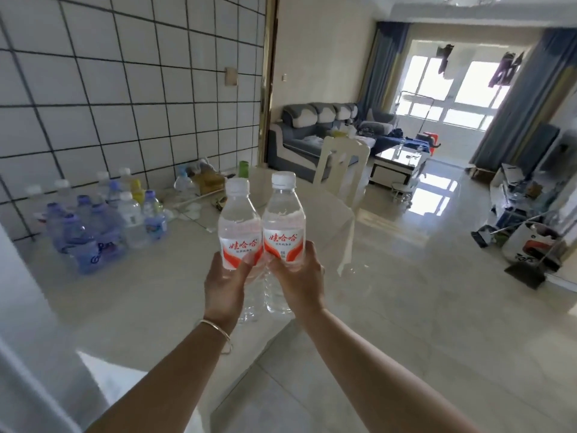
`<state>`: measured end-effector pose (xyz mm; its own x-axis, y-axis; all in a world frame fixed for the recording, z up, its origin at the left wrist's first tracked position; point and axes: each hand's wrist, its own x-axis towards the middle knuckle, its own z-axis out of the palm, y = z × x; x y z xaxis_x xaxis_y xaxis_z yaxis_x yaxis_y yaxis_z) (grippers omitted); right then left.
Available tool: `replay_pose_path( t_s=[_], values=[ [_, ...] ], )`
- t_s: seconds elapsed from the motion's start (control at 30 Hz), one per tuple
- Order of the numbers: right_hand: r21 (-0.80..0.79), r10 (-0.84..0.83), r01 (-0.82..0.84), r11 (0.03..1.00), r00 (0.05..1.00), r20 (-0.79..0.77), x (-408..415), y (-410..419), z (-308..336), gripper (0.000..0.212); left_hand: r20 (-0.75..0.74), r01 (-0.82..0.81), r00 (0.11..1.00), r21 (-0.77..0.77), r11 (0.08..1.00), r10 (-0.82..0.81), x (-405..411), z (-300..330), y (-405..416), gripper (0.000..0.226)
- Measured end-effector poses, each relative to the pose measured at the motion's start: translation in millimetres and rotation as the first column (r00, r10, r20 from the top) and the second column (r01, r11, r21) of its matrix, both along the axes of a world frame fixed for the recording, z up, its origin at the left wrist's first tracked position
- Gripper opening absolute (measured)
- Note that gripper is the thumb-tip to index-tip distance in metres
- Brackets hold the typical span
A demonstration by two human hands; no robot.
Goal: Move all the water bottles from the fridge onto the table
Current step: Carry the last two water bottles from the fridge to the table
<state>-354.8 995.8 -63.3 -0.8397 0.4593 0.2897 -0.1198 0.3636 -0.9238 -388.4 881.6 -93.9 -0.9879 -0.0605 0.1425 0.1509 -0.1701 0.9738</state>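
Observation:
I hold two clear water bottles with white caps and red-and-white labels upright, side by side, above the glossy table [150, 295]. My left hand [226, 285] grips the left bottle [239, 223] around its lower half; a thin bangle circles that wrist. My right hand [296, 282] grips the right bottle [283, 220] the same way. The two bottles touch at their labels. A cluster of several water bottles [103, 223], most with purple caps and blue labels, stands on the table at the left by the tiled wall. The fridge is out of view.
A cream chair [342, 170] stands at the table's far end. More bottles and clutter [199, 179] sit at the table's back by the wall. Beyond lie a grey sofa [315, 129], a coffee table [399, 160] and shiny floor; boxes and a dustpan [527, 242] sit at right.

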Motion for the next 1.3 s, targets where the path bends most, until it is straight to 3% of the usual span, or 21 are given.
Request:
replay_pose_path(
  t_s=[0.13,0.3,0.47,0.63,0.83,1.07,1.2,1.3],
  values=[
    [-0.013,0.077,-0.077,0.997,0.997,0.005,-67,1,-13,0.043,0.005,-0.1,0.995,-0.039,0.994,0.101,-55,-11,0,0.072],
    [-0.048,0.286,-0.284,0.958,0.957,0.044,-159,-1,-37,0.046,0.035,-0.231,0.972,-0.069,0.97,0.234,-125,-31,-7,0.065],
    [-0.149,0.498,-0.486,0.861,0.865,0.057,-245,-18,-52,0.065,0.068,-0.395,0.909,-0.168,0.903,0.411,-194,-45,-28,0.075],
    [-0.217,0.653,-0.628,0.747,0.755,0.059,-316,-49,-68,0.052,0.046,-0.487,0.856,-0.263,0.833,0.515,-238,-51,-60,0.084],
    [-0.229,0.801,-0.771,0.594,0.592,0.083,-370,-95,-80,0.05,0.042,-0.508,0.832,-0.343,0.79,0.554,-268,-55,-110,0.099],
    [-0.245,0.91,-0.881,0.405,0.363,0.2,-425,-150,-108,0.064,0.198,-0.472,0.811,-0.336,0.815,0.551,-296,-88,-176,0.085],
    [-0.211,0.902,-0.898,0.385,0.318,0.291,-450,-183,-133,0.064,0.26,-0.462,0.774,-0.392,0.796,0.577,-310,-104,-210,0.09],
    [-0.183,0.883,-0.906,0.382,0.299,0.363,-463,-202,-151,0.072,0.291,-0.437,0.754,-0.448,0.78,0.589,-318,-124,-231,0.11]
  ],
)
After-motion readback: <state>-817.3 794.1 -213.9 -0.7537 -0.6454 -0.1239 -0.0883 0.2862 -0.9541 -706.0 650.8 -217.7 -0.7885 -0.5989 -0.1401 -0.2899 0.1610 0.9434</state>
